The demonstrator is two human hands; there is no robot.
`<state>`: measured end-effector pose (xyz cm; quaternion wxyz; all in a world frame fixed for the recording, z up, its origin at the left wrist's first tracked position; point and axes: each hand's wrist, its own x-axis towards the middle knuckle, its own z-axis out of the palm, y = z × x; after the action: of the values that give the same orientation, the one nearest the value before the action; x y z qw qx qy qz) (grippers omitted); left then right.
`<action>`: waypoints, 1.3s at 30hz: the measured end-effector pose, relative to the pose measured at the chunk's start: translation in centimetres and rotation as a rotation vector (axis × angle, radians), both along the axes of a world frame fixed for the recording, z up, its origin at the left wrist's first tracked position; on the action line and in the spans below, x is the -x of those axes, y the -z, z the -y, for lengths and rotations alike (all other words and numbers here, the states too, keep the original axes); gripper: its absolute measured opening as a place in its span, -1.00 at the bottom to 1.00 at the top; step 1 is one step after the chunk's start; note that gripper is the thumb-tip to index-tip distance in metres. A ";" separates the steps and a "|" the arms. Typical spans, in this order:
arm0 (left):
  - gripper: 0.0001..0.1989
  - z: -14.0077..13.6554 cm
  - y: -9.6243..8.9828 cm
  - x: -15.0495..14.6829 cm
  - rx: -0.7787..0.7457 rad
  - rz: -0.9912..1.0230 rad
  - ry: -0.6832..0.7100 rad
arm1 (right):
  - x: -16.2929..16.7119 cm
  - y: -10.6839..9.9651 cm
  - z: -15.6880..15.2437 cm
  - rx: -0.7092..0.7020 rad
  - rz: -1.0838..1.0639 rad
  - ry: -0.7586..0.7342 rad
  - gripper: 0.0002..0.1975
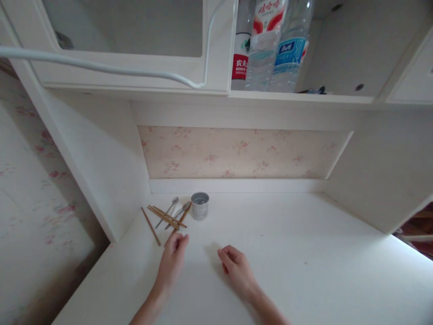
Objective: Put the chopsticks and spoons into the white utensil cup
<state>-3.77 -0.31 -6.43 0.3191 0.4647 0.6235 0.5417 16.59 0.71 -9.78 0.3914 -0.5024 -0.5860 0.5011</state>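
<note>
My left hand (175, 249) is over the desk, its fingers curled in and slightly blurred. It is right at the near end of the pile of chopsticks (164, 216); one slanting chopstick passes by its fingers, and I cannot tell whether they touch it. A lone chopstick (150, 226) lies left of the pile. Metal spoons (183, 209) and a white spoon (176, 207) lie among the chopsticks. Beside them stands a grey perforated cup (200, 206), upright. To the right, my right hand (234, 262) is closed in a loose fist, with nothing showing in it.
The white desk (287, 234) has a side panel at left and another at right. Overhead is a shelf with several plastic bottles (264, 49). A white cable (118, 68) runs across the cabinet door. Flowered wallpaper (219, 153) covers the back.
</note>
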 end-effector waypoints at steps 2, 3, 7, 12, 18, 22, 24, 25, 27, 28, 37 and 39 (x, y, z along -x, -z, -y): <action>-0.61 -0.2 0.3 -3.7 0.042 0.000 0.113 | 0.1 0.3 0.4 -0.058 0.073 -0.040 -0.63; -0.61 -0.3 0.6 -5.2 0.071 0.007 0.172 | 0.1 0.3 0.5 -0.080 0.098 -0.062 -0.63; -0.61 -0.6 2.2 -8.0 0.134 0.006 0.330 | -0.4 -0.2 0.5 -0.099 0.143 -0.096 -0.67; -0.59 -0.4 2.6 -7.1 0.200 0.075 0.389 | -0.6 -0.6 0.7 -0.154 0.205 -0.158 -0.69; -0.55 0.1 2.1 -6.9 0.282 0.150 0.438 | -0.5 -0.5 0.8 -0.179 0.247 -0.147 -0.69; -0.57 0.2 2.1 -7.0 0.294 0.184 0.451 | -0.5 -0.5 0.8 -0.175 0.258 -0.139 -0.69; -0.58 0.3 2.0 -7.0 0.279 0.188 0.452 | -0.5 -0.4 0.8 -0.175 0.252 -0.148 -0.70; -0.59 0.3 1.9 -7.0 0.271 0.190 0.451 | -0.5 -0.4 0.8 -0.178 0.246 -0.153 -0.70; -0.59 0.3 1.7 -7.0 0.261 0.195 0.447 | -0.5 -0.4 0.9 -0.180 0.236 -0.161 -0.70; -0.59 0.4 1.7 -7.0 0.261 0.197 0.446 | -0.5 -0.3 0.9 -0.178 0.233 -0.162 -0.70; -0.56 0.2 2.4 -6.8 0.278 0.193 0.463 | -0.6 -0.4 0.8 -0.181 0.246 -0.166 -0.70; -0.58 0.2 2.5 -6.8 0.279 0.195 0.476 | -0.6 -0.5 0.8 -0.181 0.249 -0.170 -0.70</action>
<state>2.99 -0.51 -8.94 0.5566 0.4954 0.5317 0.4026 17.21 -0.12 -9.27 0.3157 -0.4717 -0.7131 0.4115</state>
